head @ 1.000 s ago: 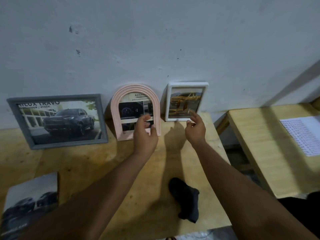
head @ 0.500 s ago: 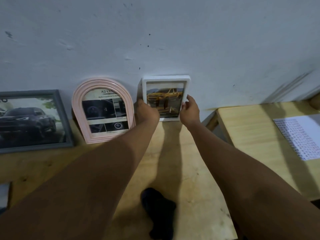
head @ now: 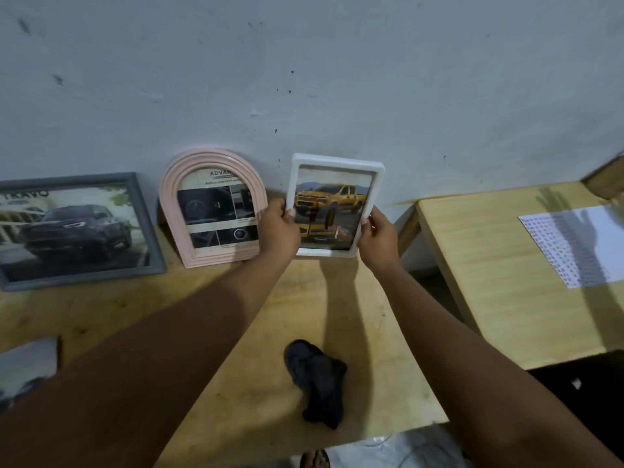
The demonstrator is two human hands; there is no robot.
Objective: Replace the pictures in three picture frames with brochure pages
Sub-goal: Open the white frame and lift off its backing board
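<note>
Grey wall [head: 304,62] behind: left hand [head: 278,228] and right hand [head: 378,239] pinch the white rectangular picture frame [head: 334,204] by its sides; best lowered evenly, leaning back.

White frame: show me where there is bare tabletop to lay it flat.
Bare wood lies between the white frame, gripped by left hand and right hand, and the black cloth; also in front of the grey frame. The side table is bare left of the printed sheet. Crowded along the wall, where the pink frame stands close.
</note>
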